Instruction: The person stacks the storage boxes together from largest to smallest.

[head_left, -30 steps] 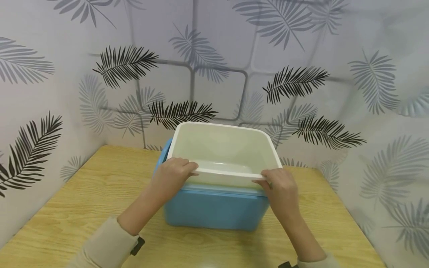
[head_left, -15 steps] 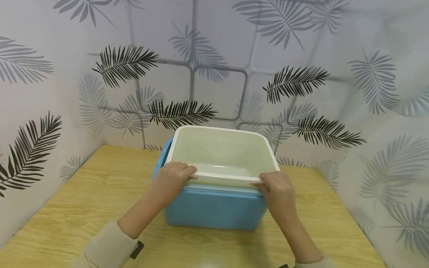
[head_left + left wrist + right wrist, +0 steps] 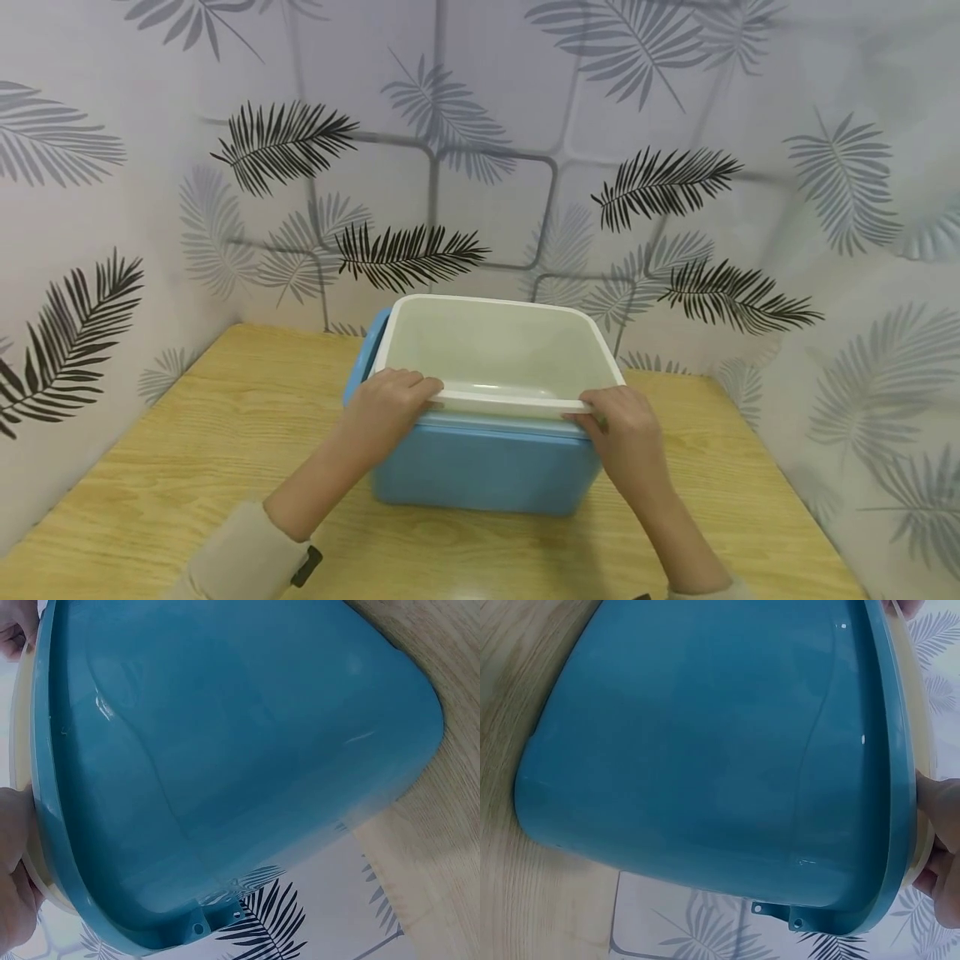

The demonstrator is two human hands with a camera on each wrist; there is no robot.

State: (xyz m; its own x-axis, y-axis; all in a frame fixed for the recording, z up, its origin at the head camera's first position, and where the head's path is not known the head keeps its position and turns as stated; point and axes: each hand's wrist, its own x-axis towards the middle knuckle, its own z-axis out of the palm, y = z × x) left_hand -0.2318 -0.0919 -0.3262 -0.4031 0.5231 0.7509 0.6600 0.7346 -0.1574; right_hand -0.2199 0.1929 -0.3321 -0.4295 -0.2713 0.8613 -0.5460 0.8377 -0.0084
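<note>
A white plastic tub (image 3: pixel 498 346) sits partly inside a larger blue plastic bin (image 3: pixel 480 471), its rim standing above the bin's edge. My left hand (image 3: pixel 390 408) grips the near rim of the tub at its left corner, fingers over the top. At the right corner of that same rim, my right hand (image 3: pixel 622 429) pinches with the thumb underneath. Both wrist views show the bin's smooth blue wall (image 3: pixel 247 727) close up, with a thin band of the tub (image 3: pixel 911 690) above its lip. The inside of the tub looks bare; the inside of the bin is mostly hidden.
The bin stands on a wood-grain table (image 3: pixel 225 433). Behind and at both sides hangs a pale wall covering (image 3: pixel 495 125) printed with feather-like leaves. Small tabs with holes (image 3: pixel 795 922) stick out from the bin's lip.
The tub has sunk lower into the blue bin, and both hands have moved slightly down with its rim. The bin has stayed in place.
</note>
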